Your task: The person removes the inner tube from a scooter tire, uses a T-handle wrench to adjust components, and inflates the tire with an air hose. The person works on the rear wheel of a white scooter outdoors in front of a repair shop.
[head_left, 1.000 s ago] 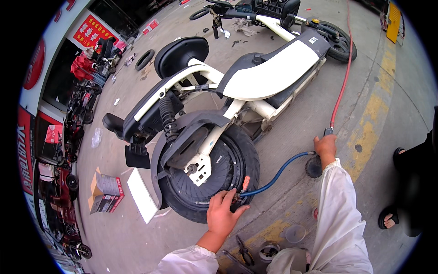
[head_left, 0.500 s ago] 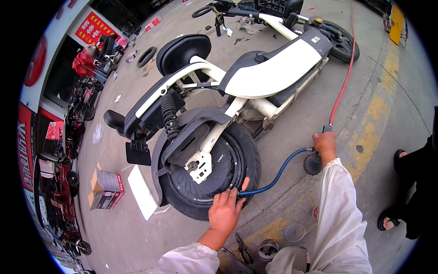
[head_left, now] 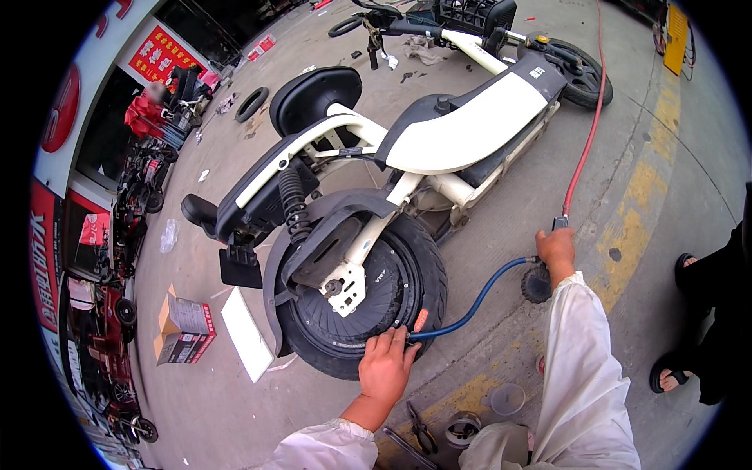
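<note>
A white and black electric scooter (head_left: 470, 129) lies on its side, its rear wheel (head_left: 376, 294) towards me. My left hand (head_left: 384, 366) is at the wheel's near edge, fingers closed round the end of a blue air hose (head_left: 479, 304); the fingers hide the fitting at the rim. Beside those fingers an orange handle (head_left: 421, 319) sticks up at the tire's edge. To the right, my right hand (head_left: 556, 252) grips a tire inflator (head_left: 537, 283), whose dark round gauge shows below it. A red air hose (head_left: 583, 160) runs from its top towards the back.
Pliers (head_left: 421, 429), a metal bar (head_left: 409, 448), a small tub of parts (head_left: 464, 429) and a clear cup (head_left: 506, 399) lie close to me. A cardboard box (head_left: 185, 329) and a white panel (head_left: 246, 335) are at left. A person's sandaled foot (head_left: 670, 376) is at right.
The whole view has shifted very slightly. Both hands keep their places and their hold.
</note>
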The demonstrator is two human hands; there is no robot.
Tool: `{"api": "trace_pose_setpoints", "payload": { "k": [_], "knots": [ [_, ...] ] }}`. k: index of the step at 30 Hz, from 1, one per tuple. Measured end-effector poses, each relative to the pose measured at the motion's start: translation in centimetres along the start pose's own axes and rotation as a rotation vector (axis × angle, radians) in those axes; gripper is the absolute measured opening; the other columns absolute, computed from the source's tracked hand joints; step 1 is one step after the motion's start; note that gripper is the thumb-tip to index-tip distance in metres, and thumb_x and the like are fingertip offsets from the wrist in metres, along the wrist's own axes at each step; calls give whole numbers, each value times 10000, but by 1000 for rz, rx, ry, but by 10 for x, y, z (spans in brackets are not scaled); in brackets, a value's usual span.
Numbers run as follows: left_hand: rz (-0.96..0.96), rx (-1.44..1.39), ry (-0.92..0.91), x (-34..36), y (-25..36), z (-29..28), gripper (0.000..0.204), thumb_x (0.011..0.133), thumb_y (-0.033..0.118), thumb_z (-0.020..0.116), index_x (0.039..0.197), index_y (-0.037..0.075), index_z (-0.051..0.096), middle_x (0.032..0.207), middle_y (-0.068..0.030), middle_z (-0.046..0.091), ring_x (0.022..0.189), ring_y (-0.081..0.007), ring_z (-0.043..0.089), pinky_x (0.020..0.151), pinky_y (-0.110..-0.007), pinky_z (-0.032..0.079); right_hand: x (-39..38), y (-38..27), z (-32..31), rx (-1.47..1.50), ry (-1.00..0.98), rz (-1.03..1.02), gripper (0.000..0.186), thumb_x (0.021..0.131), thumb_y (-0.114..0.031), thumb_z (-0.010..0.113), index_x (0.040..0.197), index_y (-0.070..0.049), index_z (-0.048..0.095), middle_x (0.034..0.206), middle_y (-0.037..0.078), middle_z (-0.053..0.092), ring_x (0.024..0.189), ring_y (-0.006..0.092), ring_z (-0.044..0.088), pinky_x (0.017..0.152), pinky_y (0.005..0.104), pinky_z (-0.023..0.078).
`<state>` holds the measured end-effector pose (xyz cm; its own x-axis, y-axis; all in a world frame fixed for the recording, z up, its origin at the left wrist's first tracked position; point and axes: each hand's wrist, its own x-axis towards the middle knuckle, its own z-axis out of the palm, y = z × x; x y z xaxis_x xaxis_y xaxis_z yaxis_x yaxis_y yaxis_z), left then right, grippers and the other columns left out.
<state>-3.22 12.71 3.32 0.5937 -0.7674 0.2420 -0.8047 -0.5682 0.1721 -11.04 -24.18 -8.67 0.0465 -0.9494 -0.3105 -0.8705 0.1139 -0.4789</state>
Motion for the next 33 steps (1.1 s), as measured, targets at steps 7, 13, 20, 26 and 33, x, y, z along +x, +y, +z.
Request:
{"api": "trace_pose_setpoints", "payload": {
  "k": [7,13,20,26,33],
  "knots": [
    [15,38,2,-2,-4,1,385,748,256,721,1053,37,635,1003,-113,633,864,-263,578,748,-333,489,-15,-12,-17,30,50,11,660,771,-432,668,1094,78,399,1048,272,617,998,395,613,864,433,488],
    [8,12,8,-1,-1,1,378,744,240,722,1050,35,638,996,-115,634,869,-268,580,756,-341,486,-2,-2,-14,40,86,12,535,803,-361,633,1080,55,441,1041,267,620,982,403,613,853,447,489],
    [2,21,5,-2,-3,0,372,745,242,722,1045,39,640,993,-114,637,865,-266,583,756,-340,488,-5,-1,-8,57,81,22,495,815,-328,613,1081,54,445,1030,270,622,974,406,615,847,452,490],
    [2,33,5,-2,-8,0,372,748,261,721,1043,49,642,991,-116,640,864,-263,582,750,-334,493,-3,-1,-1,44,89,21,527,805,-347,626,1086,59,443,1029,272,623,969,406,618,842,454,491],
    [3,23,1,-1,0,-2,376,719,236,733,1025,34,647,978,-129,638,870,-289,576,779,-369,478,-8,4,-8,96,44,-36,732,711,-417,731,1134,77,395,1060,277,609,1008,387,607,868,420,487]
  ]
}}
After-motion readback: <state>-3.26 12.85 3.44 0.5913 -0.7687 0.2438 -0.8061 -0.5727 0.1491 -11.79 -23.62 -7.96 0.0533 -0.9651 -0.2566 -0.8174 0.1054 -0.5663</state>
